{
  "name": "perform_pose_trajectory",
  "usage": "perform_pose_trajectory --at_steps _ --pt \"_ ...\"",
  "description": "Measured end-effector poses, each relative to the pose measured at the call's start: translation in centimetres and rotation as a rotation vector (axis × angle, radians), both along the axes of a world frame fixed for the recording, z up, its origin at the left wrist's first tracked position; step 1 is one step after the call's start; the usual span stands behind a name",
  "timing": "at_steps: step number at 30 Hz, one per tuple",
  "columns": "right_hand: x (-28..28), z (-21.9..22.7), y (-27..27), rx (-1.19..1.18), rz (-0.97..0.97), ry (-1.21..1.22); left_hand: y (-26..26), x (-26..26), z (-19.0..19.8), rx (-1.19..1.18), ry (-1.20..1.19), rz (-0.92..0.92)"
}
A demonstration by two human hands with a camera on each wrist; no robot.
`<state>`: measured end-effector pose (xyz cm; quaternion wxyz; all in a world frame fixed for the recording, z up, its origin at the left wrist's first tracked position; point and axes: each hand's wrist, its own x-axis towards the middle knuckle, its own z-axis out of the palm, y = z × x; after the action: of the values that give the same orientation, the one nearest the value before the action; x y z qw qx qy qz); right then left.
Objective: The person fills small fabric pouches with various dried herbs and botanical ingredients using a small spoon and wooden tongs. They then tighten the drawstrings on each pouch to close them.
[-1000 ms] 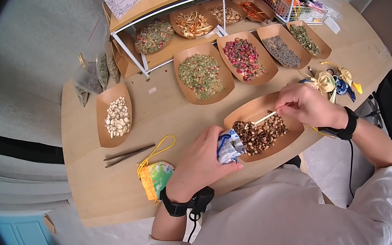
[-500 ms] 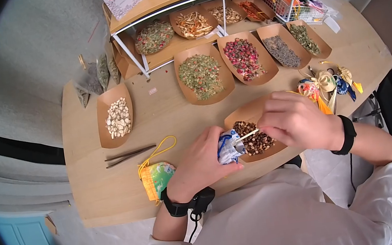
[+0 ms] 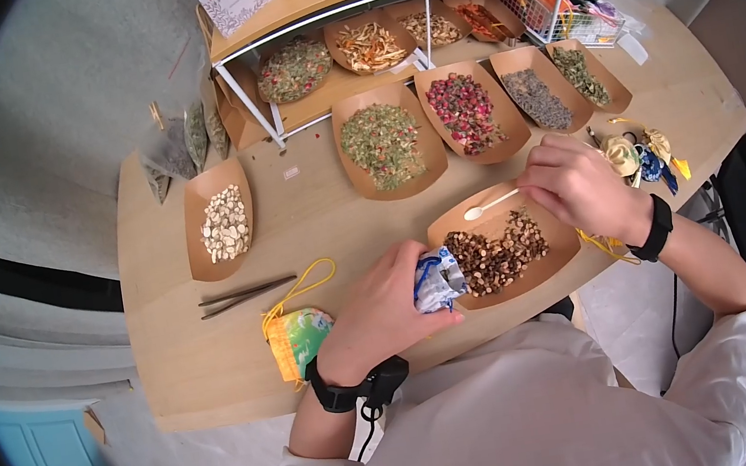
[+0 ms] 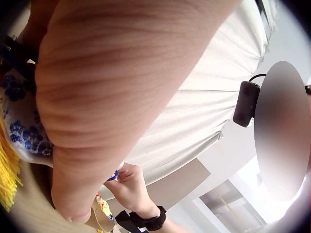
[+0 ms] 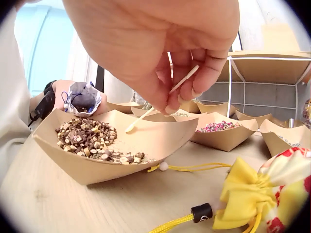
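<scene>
My left hand (image 3: 378,304) grips a small blue-and-white flowered drawstring pouch (image 3: 440,281), its mouth facing right beside the tray. Blue flowers on the pouch cloth (image 4: 24,131) show large in the left wrist view. Between thumb and fingers, my right hand (image 3: 581,189) pinches the handle of a small pale spoon (image 3: 493,205). The spoon's bowl hangs over the far side of a brown paper tray (image 3: 459,224), and no load shows in it. Chopped brown dried herbs (image 3: 496,259) lie in the tray below. In the right wrist view, dark stuffing (image 5: 83,101) shows inside the pouch.
Further paper trays hold rosebuds (image 3: 466,115), a green herb mix (image 3: 383,148) and white pieces (image 3: 224,225). Dark tweezers (image 3: 246,296) and a yellow-green pouch (image 3: 297,339) lie left. Finished-looking pouches (image 3: 639,157) sit right. A white-framed shelf (image 3: 430,25) stands behind.
My right hand brought the spoon from the herbs to the pouch mouth, then drew it back right over the tray. The left hand and pouch stayed in place.
</scene>
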<state>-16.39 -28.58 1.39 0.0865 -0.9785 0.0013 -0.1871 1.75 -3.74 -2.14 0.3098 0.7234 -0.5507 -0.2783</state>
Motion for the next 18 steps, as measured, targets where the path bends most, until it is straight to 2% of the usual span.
perform_pose_trajectory --at_steps 3,8,18 --pt "0.0 -0.6 0.2 -0.005 0.018 0.067 0.0 -0.1 0.2 -0.006 0.022 -0.014" --pt "-0.2 -1.2 1.5 0.197 0.092 0.169 0.0 0.0 0.0 0.002 -0.001 -0.003" --pt "-0.7 -1.7 0.8 0.416 0.035 0.212 -0.1 0.0 0.1 0.025 -0.001 -0.005"
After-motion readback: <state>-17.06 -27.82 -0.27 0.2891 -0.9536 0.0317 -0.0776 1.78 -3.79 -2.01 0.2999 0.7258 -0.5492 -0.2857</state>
